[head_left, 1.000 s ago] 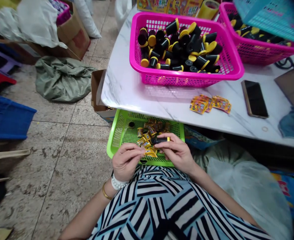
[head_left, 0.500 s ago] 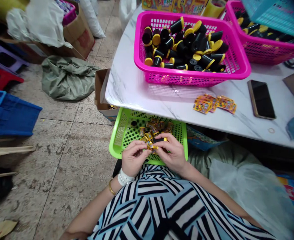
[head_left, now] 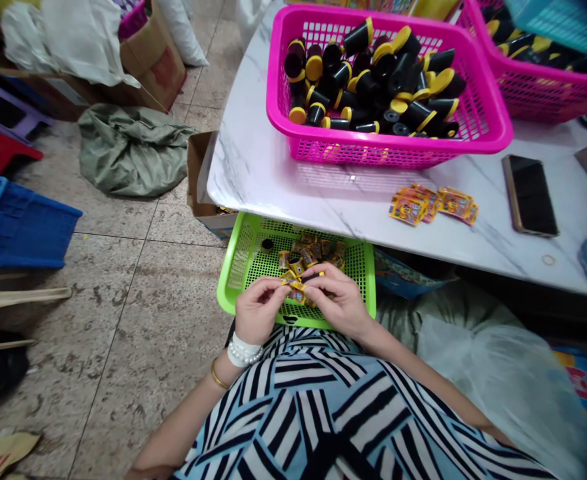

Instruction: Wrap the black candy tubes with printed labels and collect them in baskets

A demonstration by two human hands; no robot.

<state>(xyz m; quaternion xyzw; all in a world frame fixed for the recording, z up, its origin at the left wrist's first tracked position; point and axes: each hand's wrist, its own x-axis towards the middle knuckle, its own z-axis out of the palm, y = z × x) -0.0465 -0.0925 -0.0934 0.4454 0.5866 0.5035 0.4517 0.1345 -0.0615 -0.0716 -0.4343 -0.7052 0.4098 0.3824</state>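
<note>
Both of my hands meet over the green basket (head_left: 232,275) below the table edge. My left hand (head_left: 257,312) is closed, thumb and fingers pinching one end of a small yellow printed label (head_left: 293,285). My right hand (head_left: 342,303) pinches the label's other end. Against its fingers lies a small black canister with a yellow cap (head_left: 314,277), partly hidden by them. Under and beyond my fingers, several canisters wrapped in yellow labels (head_left: 309,255) lie in the basket. One bare black canister (head_left: 267,245) sits apart, near the basket's far left.
On the marbled table (head_left: 253,160) stands a pink basket (head_left: 388,148) full of black canisters with yellow caps. Loose yellow labels (head_left: 409,204) and a phone (head_left: 531,195) lie in front of it. A second pink basket (head_left: 553,100) is behind right. At left is a blue crate (head_left: 28,227).
My hands have shifted slightly left and up, and the label between them is stretched out more. The view has tilted a little, moving the table items slightly right and up.
</note>
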